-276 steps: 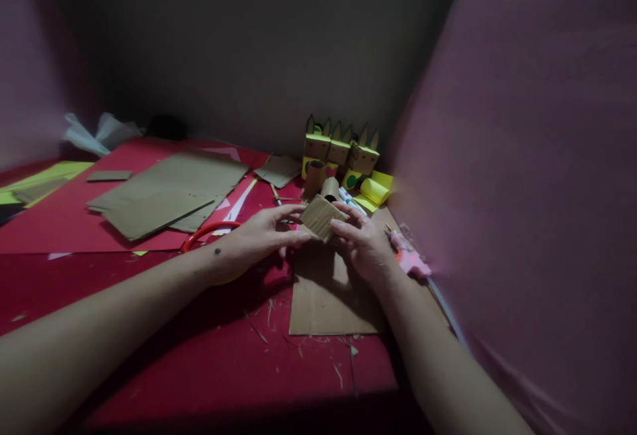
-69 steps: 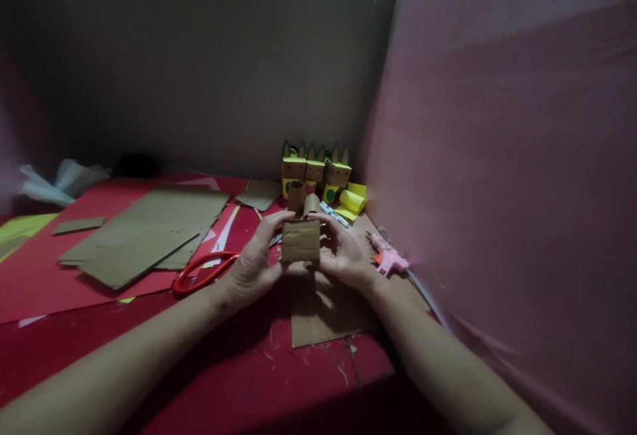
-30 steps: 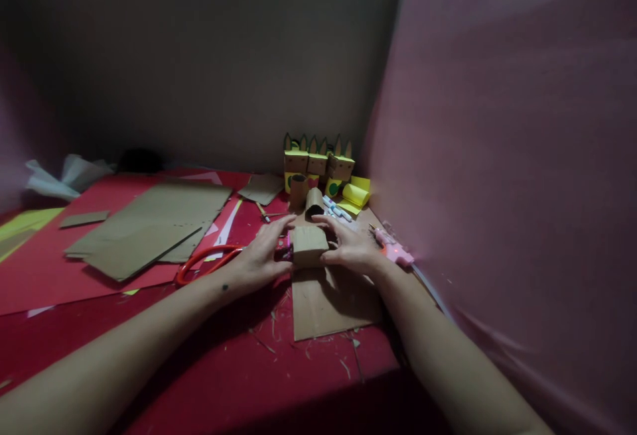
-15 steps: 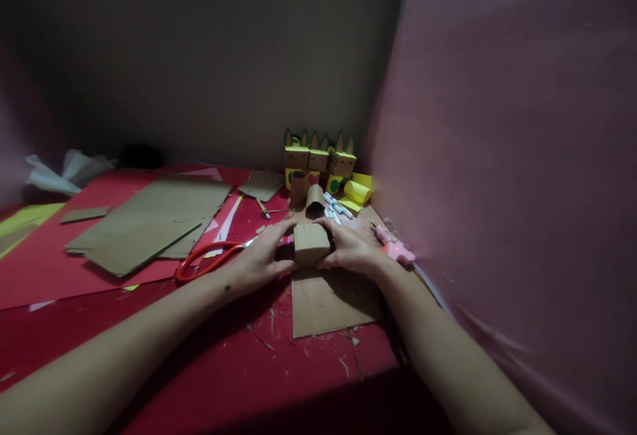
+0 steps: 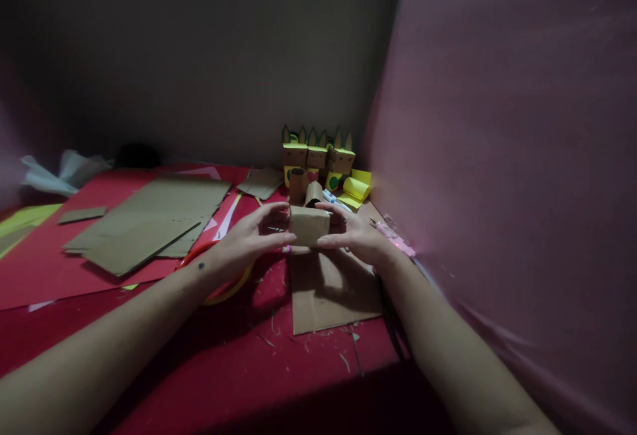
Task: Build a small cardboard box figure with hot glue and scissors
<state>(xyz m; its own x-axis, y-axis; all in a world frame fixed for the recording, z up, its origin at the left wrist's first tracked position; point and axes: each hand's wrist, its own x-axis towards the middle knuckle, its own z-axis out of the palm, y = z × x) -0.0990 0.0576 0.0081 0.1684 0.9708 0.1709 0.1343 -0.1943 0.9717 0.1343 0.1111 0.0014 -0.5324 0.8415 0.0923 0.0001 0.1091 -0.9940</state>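
Between my two hands is a small cardboard box (image 5: 309, 227), raised above a flat cardboard sheet (image 5: 323, 309) that carries its shadow. My left hand (image 5: 256, 233) grips the box's left side with thumb and fingers. On the opposite side my right hand (image 5: 351, 231) grips it the same way. Red-handled scissors (image 5: 196, 254) lie partly hidden behind my left wrist. Just beyond the box stand an upright cardboard tube (image 5: 298, 186) and a second tube (image 5: 313, 192) lying toward me.
Several box-headed cardboard figures (image 5: 317, 156) line the back. To their right sits rolled yellow paper (image 5: 356, 189). A pink glue gun (image 5: 395, 239) rests near the right wall. Large cardboard pieces (image 5: 149, 223) cover red paper (image 5: 30, 269) at left. Markers (image 5: 334, 200) lie behind my right hand.
Both hands have lifted and tilted the box, so its front face shows more and its top less. Its shadow has spread over the sheet.
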